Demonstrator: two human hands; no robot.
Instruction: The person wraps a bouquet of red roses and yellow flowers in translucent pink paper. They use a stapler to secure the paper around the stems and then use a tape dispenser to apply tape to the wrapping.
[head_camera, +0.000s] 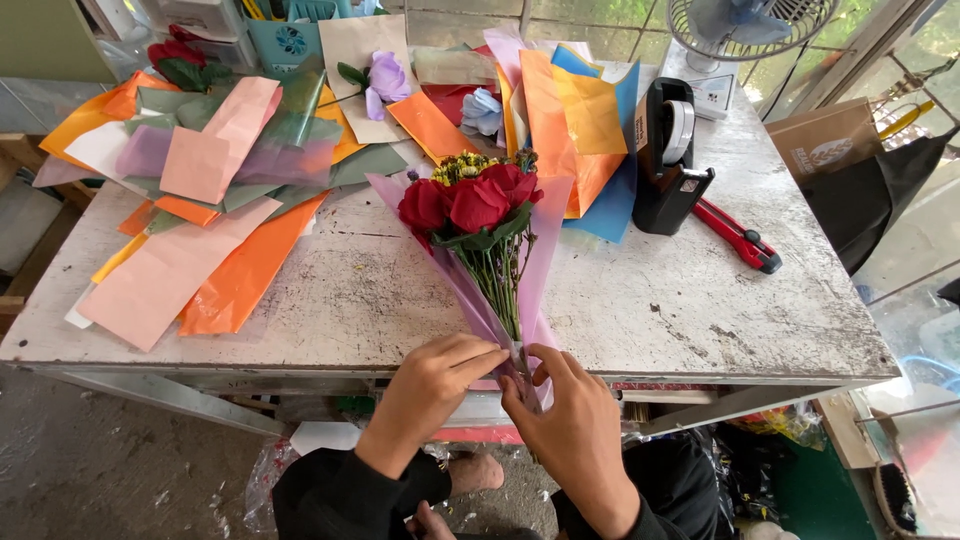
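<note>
A scuffed white worktop (640, 300) by a bright window carries a spread of coloured wrapping sheets (215, 150), orange, pink, green and blue, with a black tape dispenser (672, 160) and a red-handled cutter (738, 236) off to your right, and a fan (745, 25) at the far corner. At the near edge lies the bouquet (478, 205): red roses with small yellow blooms behind them, heads pointing away from you, stems running back toward your body inside a translucent pink wrap (545, 250).

Your left hand (432, 385) is curled, fingertips pinching the wrap across the stem ends. Your right hand (572, 420) is closed around the gathered wrap and stems from the other side, thumb up against the film. Both hands meet right at the worktop's edge.

The risks sit in that pinch. The film looks slick and thin, so if either hand loosens, the gather will likely spring open and the stems could splay. Squeeze too hard and you may crease the wrap or bruise the stems. The stem ends overhang the edge, so a slip could send the bundle tipping toward the floor. The tape dispenser stands well apart from your hands; reaching for it means leaving one hand to hold the whole gather, which is when the wrap is most likely to unroll. The cutter, its blade state unclear, lies in that same reach path.
</note>
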